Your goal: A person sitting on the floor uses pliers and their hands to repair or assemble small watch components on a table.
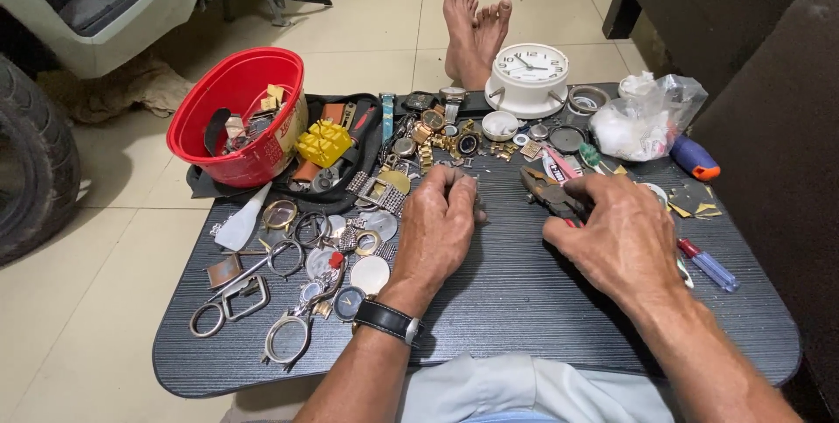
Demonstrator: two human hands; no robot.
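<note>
Pliers, dark steel with scuffed jaws [549,196], sit gripped under my right hand [616,239]; my left hand [440,226] is curled closed on the black ribbed tabletop [524,292], contents hidden.

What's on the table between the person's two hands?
In the head view, the stretch of dark table between the left hand and the right hand is bare; the pliers lie just beyond the right hand.
</note>
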